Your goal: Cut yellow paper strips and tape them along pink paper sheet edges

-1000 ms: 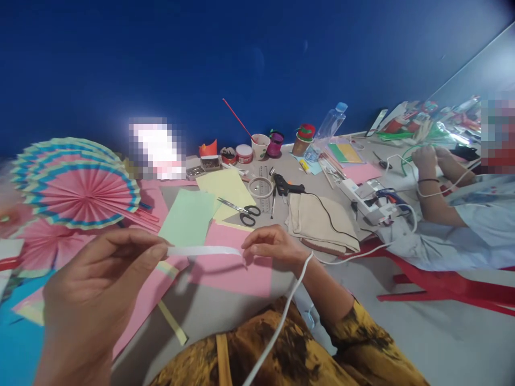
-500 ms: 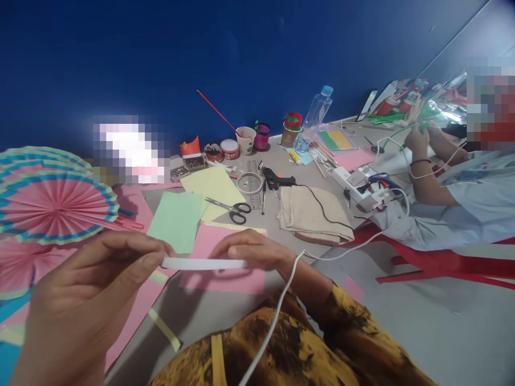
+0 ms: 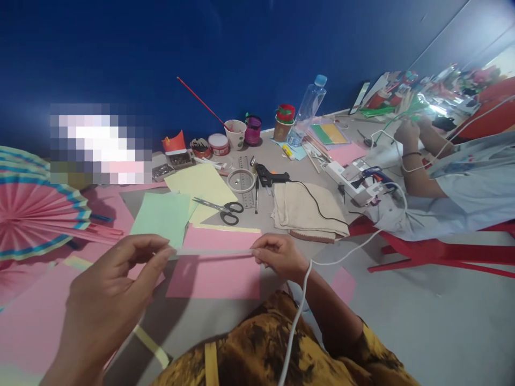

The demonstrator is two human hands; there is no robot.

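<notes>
A thin whitish strip (image 3: 213, 251) is stretched level between my two hands above a pink sheet of paper (image 3: 217, 279). My left hand (image 3: 116, 284) pinches its left end between thumb and forefinger. At the other end, my right hand (image 3: 279, 256) grips the strip with its fingertips. A yellow strip (image 3: 225, 228) runs along the pink sheet's far edge. Beyond lie black-handled scissors (image 3: 229, 212), a green sheet (image 3: 161, 217) and a pale yellow sheet (image 3: 197, 182). A roll of tape (image 3: 241, 181) rests on a clear ruler (image 3: 247, 199).
Pink paper fans (image 3: 36, 214) stand at left. A glue gun (image 3: 271, 176), folded cloth (image 3: 309, 209) and power strip (image 3: 350, 182) lie to the right. A white cable (image 3: 301, 311) crosses near my right forearm. A co-worker's hands (image 3: 410, 134) work at far right.
My right hand has shifted from lying loosely along the strip to pinching its right end. The strip is now seen thinner, nearly edge-on. The view has moved slightly right.
</notes>
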